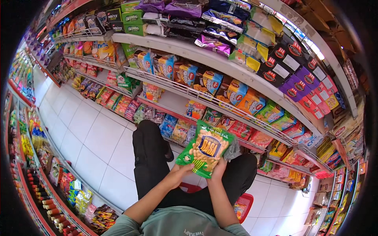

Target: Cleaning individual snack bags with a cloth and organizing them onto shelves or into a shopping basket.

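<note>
A green plastic bag of peanuts [207, 149] is held between both hands above the lap, its printed front facing up. My left hand [179, 176] grips its lower left corner, thumb on top. At the lower right edge, my right hand [218, 170] holds the bag too. A grey cloth [232, 150] shows beside the bag just above the right hand; how it is held is hidden. Beyond the bag, on a low shelf, stand another snack bag [195, 109] and packs of red wafers or biscuits [239, 130].
Shelves with a wire rail [189, 88] curve across the front, full of packaged biscuits. A red plastic basket [249, 200] with a snack bag inside stands on the white tiled floor [97, 138] by the right thigh. More racks [48, 177] of goods line the left side.
</note>
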`<action>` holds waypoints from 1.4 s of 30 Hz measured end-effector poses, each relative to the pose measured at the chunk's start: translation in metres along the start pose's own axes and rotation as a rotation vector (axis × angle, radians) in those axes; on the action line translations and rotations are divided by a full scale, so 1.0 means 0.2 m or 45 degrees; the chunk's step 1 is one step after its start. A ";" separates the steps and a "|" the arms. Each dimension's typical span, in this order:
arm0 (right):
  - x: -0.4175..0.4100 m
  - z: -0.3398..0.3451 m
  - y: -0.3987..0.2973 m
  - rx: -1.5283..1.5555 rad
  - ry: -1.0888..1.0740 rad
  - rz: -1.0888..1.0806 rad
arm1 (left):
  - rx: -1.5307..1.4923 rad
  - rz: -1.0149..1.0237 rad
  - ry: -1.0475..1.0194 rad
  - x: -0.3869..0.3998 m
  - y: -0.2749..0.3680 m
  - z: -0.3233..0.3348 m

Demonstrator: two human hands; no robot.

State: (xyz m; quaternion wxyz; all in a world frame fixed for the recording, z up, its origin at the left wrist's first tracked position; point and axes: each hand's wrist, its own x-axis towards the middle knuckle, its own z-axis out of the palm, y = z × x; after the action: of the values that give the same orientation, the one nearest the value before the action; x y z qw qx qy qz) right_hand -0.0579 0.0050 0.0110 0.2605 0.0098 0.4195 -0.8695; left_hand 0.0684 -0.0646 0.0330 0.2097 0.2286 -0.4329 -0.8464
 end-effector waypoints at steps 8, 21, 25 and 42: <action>0.04 -0.15 0.10 -0.661 -0.024 -0.583 | -0.806 -0.291 0.120 0.15 -0.16 -0.11; 0.11 -0.21 -0.26 -0.087 0.202 -0.342 | -0.181 -0.075 0.522 0.64 0.08 -0.44; 0.09 -0.24 -0.23 -0.107 0.230 -0.280 | 0.014 0.003 0.489 0.94 0.18 -0.70; 0.15 -0.33 -0.16 -0.122 0.267 -0.200 | -0.207 0.495 0.375 1.52 0.44 -1.11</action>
State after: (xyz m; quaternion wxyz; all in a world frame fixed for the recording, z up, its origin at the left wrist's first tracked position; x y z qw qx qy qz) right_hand -0.1126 0.0558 -0.0148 0.1466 0.0553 0.4851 -0.8603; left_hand -0.0369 -0.4223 -0.0717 0.4468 0.2443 -0.3640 -0.7799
